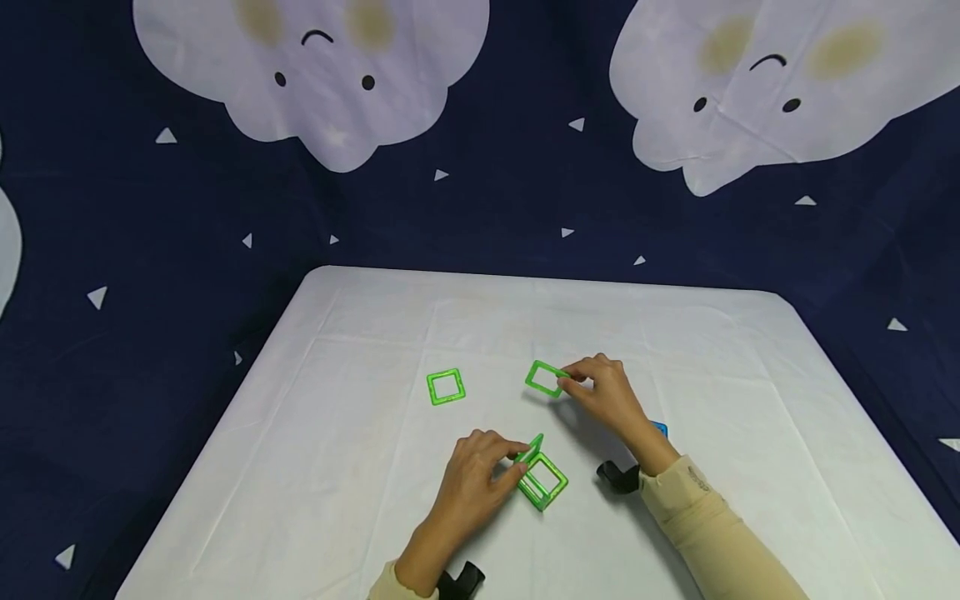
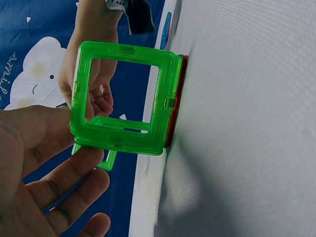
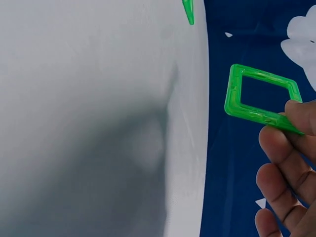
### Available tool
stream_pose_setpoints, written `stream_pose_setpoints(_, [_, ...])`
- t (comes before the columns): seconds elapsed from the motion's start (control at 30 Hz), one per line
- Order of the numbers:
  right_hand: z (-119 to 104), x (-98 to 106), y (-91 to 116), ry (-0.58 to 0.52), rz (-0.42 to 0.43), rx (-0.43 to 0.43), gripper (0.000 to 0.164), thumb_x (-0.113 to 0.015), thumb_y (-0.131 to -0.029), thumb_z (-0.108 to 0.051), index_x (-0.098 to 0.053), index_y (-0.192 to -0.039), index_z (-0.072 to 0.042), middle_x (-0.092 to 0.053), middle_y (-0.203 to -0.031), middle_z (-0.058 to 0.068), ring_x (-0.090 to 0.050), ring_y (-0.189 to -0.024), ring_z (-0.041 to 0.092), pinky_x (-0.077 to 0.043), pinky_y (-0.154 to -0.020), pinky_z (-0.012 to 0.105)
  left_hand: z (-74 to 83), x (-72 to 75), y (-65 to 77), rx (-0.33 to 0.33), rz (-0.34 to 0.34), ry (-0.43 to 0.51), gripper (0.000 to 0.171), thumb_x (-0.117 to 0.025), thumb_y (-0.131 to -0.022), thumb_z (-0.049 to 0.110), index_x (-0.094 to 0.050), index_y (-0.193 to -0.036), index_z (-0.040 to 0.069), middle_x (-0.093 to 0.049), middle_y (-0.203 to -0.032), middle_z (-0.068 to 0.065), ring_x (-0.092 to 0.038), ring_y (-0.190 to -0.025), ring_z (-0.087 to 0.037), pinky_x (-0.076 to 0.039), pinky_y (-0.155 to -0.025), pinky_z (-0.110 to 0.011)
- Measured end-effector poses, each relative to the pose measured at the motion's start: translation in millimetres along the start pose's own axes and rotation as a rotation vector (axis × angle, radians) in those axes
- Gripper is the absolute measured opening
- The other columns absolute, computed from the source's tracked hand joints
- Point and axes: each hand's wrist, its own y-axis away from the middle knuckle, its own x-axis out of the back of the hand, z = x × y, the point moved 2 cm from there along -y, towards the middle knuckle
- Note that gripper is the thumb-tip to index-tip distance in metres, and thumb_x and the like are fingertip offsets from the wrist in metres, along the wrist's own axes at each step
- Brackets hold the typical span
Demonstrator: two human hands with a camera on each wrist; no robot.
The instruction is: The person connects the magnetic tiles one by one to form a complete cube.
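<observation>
My left hand (image 1: 471, 477) pinches the upper edge of a group of joined green square magnetic tiles (image 1: 553, 492) on the white table. In the left wrist view, one open-centred green tile (image 2: 126, 48) stands upright, with a thin red edge (image 2: 177, 101) below it against the cloth. Farther back and to the right, my right hand (image 1: 606, 393) holds a single green square tile (image 1: 534, 371) by one corner, between thumb and fingers. That tile (image 3: 256, 114) is raised over the table and tilted in the right wrist view, its other fingers curling beneath.
Another green square tile (image 1: 433, 390) lies flat toward the back, left of the right hand. A blue piece (image 1: 660, 427) shows partly behind the right wrist. White cloth covers the table (image 1: 337, 417); a dark blue cloud-print cloth (image 1: 525, 192) surrounds it.
</observation>
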Motion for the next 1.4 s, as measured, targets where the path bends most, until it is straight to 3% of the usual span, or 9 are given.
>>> stream_pose_setpoints(0.37, [-1.8,5.3,34.9,-0.02,0.058,-0.055,0.01,-0.073,-0.08,-0.015,-0.075,-0.089,-0.012,-0.071,-0.079,-0.001,-0.055,-0.075,0.014,-0.035,-0.073,0.031,0.0,0.1,0.5,0.006,-0.007,-0.002,0.019,-0.074,-0.079,0.025,-0.073,-0.098,0.022,-0.066,-0.084,0.01,-0.051,-0.078,-0.004,-0.04,-0.076,-0.026])
stream_pose_setpoints(0.97, [-10.0,3.9,75.7,0.101,0.21,0.06,0.013,-0.08,-0.07,-0.008,-0.074,-0.081,-0.012,-0.068,-0.069,-0.006,-0.053,-0.067,0.008,-0.036,-0.071,0.031,0.5,-0.1,1.1,-0.007,0.013,-0.002,0.019,-0.075,-0.079,0.024,-0.073,-0.097,0.021,-0.067,-0.084,0.008,-0.052,-0.077,-0.005,-0.04,-0.075,-0.026])
stream_pose_setpoints(1.4, [-12.7,1.7,92.9,0.113,0.209,0.008,0.013,-0.081,-0.069,-0.011,-0.074,-0.08,-0.013,-0.067,-0.067,-0.007,-0.051,-0.065,0.008,-0.035,-0.071,0.03,-0.1,-0.4,1.0,-0.009,0.02,0.002,0.019,-0.074,-0.079,0.025,-0.073,-0.098,0.021,-0.066,-0.084,0.01,-0.053,-0.079,-0.005,-0.041,-0.076,-0.027])
